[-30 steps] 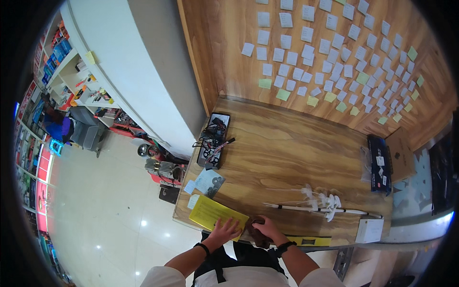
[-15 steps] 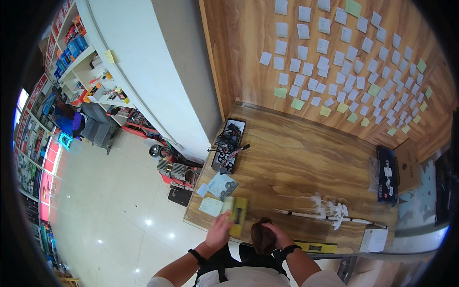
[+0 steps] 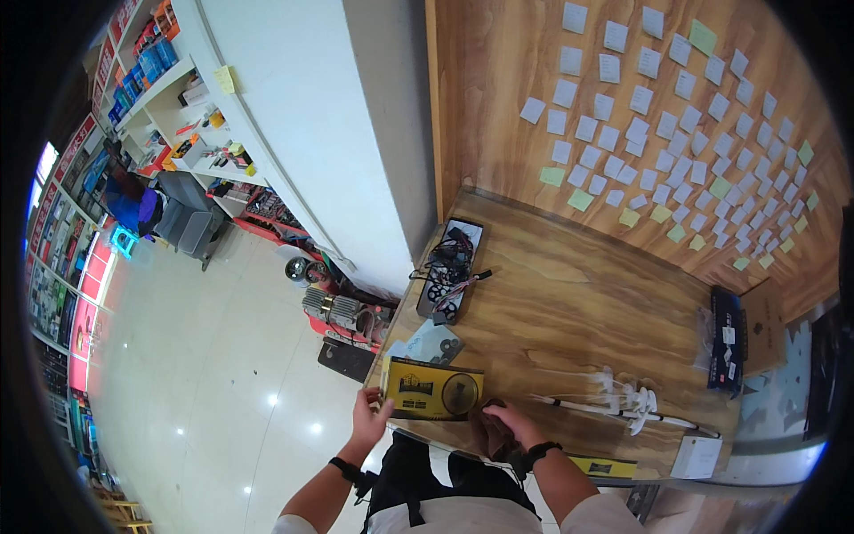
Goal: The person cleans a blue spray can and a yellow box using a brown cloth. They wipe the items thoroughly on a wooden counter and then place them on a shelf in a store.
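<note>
A yellow and black flat box with a round dark picture on its face lies at the left front of the wooden table. Beside the box's left edge is my left hand, its fingers apart; whether a fingertip touches the box I cannot tell. My right hand grips a crumpled brown cloth just right of the box, over the table's front edge. Farther right, a second yellow and black flat box lies along that edge, partly hidden behind my right wrist.
A black tray of cables stands at the table's left, with papers nearer me. White-and-black rods with clear plastic pieces lie at right, near a white box. A dark blue box stands beyond. Left of the table is machinery.
The yellow box has moved from upright-looking and narrow in my left hand to lying broad-face up. My left hand has shifted left and opened. The view has turned slightly left.
</note>
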